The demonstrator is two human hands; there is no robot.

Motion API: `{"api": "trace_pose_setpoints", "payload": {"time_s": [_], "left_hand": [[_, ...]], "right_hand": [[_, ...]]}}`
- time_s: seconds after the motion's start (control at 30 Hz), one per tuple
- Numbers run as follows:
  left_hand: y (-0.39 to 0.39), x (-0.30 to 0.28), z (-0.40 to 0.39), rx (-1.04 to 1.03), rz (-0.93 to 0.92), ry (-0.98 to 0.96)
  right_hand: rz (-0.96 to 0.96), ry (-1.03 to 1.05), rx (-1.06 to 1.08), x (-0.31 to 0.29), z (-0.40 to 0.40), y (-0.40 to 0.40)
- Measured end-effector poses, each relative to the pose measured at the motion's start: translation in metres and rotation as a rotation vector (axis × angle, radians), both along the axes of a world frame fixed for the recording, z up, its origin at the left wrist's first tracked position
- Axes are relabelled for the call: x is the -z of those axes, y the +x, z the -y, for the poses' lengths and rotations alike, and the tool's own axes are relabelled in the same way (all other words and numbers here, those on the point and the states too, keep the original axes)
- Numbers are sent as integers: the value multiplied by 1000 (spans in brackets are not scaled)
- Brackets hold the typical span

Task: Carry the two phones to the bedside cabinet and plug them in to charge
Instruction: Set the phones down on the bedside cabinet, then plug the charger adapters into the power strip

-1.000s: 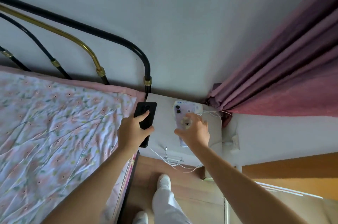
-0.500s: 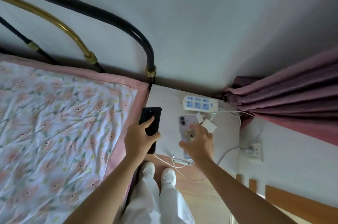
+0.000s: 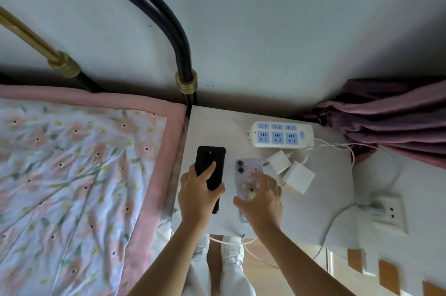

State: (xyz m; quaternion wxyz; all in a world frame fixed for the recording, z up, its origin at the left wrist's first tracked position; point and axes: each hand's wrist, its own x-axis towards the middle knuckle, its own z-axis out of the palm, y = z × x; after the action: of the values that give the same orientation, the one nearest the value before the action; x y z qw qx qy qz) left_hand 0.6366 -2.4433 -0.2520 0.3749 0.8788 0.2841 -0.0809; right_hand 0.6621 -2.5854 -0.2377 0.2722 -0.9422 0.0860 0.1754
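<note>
Crowding white bedside cabinet (image 3: 217, 126): power strip (image 3: 281, 135)

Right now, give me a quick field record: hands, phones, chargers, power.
left hand: grips black phone, camera side up
right hand: on lilac phone, camera side up
surface: white bedside cabinet
chargers: two white adapters, right of lilac phone
power strip: sockets look empty
phones plugged in: not yet
</note>
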Motion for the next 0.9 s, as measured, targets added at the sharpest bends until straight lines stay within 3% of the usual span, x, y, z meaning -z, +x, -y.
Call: {"api": "trace_pose_setpoints", "payload": {"time_s": [0.3,0.77,0.9], "left_hand": [[10,32,3,12,-53,144],[2,46,16,102,-120,309],[4,43,21,238,-88,414]], "right_hand": [[32,-19,61,41,-7,7],[26,-90,-24,48,-13,8],[-8,-63,-83,39,-7,14]]}}
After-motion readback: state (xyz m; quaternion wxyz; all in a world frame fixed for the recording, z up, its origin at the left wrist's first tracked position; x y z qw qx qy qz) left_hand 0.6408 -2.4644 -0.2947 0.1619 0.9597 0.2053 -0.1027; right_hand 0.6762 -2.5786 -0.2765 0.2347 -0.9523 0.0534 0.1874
